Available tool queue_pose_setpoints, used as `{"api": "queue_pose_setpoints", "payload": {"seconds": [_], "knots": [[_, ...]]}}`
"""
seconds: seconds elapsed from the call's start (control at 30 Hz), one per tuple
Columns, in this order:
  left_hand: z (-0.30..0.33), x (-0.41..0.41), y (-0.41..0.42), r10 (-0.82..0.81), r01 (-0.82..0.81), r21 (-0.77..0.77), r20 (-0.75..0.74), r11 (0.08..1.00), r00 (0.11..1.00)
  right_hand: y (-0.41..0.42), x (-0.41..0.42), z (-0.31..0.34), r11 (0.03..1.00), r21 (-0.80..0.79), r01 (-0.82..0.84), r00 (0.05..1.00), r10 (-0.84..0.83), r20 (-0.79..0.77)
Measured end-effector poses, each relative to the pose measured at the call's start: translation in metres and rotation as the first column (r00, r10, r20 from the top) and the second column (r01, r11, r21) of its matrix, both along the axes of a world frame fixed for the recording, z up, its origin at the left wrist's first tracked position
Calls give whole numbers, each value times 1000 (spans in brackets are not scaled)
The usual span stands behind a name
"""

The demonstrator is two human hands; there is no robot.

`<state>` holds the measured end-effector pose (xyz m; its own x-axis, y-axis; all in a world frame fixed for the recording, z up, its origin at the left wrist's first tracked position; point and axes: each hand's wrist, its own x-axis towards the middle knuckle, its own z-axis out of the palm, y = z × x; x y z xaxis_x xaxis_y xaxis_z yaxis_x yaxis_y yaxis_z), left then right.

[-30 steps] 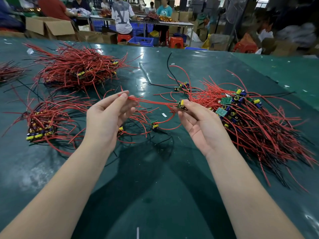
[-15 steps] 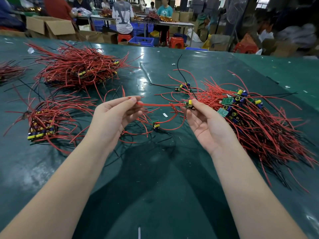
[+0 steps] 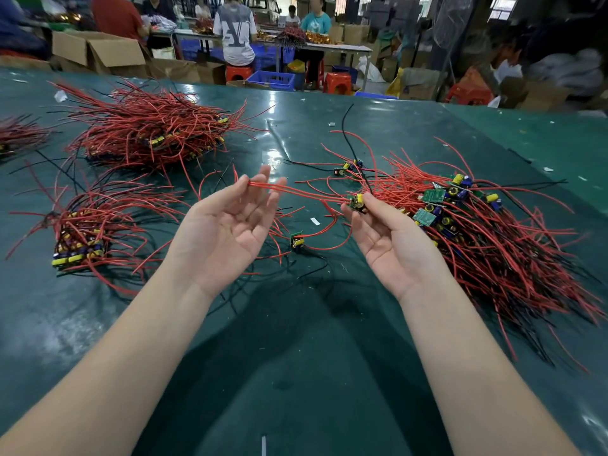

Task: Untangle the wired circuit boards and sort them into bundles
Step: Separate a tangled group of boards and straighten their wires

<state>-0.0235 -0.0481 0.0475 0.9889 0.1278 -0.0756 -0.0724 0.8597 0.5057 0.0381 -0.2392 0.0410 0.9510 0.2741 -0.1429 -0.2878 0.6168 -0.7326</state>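
My right hand (image 3: 391, 238) is palm up and pinches a small green circuit board with a yellow capacitor (image 3: 357, 201) between thumb and forefinger. Its red wires (image 3: 306, 192) stretch left and lie across the fingertips of my left hand (image 3: 227, 232), which is palm up with the fingers spread. A big tangled pile of wired boards (image 3: 493, 245) lies just right of my right hand. A sorted bundle (image 3: 82, 238) sits at the left, and a larger heap (image 3: 151, 133) lies behind it.
Everything lies on a green table (image 3: 296, 357). One loose board (image 3: 297, 242) sits between my hands, and a few more boards (image 3: 348, 167) lie behind them. Another bundle (image 3: 16, 136) shows at the far left edge. Behind the table are people, cardboard boxes and stools.
My left hand has turned palm up and opened its fingers, so the red wires now lie across the fingertips. My right hand has lifted the board slightly up and right.
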Motion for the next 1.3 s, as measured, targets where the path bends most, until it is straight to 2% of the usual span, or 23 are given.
{"api": "queue_pose_setpoints", "payload": {"seconds": [0.1, 0.23, 0.4, 0.7, 0.93, 1.13, 1.23, 1.3], "knots": [[-2, 2, 0, 57, -57, 27, -11, 998, 998, 1, -1, 1, 1000, -8, -14, 1000, 14, 16], [-5, 5, -2, 203, -186, 240, -47, 953, 978, 5, -3, -1, 1000, 10, -26, 999, 25, 30], [-8, 5, -4, 267, -262, 374, 41, 890, 963, 12, -7, -5, 998, 26, -62, 997, 61, 55], [-8, 3, -13, 232, -239, 417, 69, 877, 970, 17, -10, -6, 997, 25, -80, 996, 79, 45], [-3, 3, -11, 179, -149, 285, -80, 947, 981, 18, -10, -9, 995, -22, -98, 994, 99, 50], [-9, 2, -13, 221, -227, 443, 65, 867, 973, 18, -11, -9, 998, -5, -66, 997, 66, 47], [-9, 2, -15, 207, -221, 445, 81, 868, 975, 18, -12, -8, 998, -16, -62, 996, 63, 66], [-8, 2, -14, 187, -189, 382, 43, 904, 981, 19, -13, -7, 997, -20, -75, 993, 76, 85]]}}
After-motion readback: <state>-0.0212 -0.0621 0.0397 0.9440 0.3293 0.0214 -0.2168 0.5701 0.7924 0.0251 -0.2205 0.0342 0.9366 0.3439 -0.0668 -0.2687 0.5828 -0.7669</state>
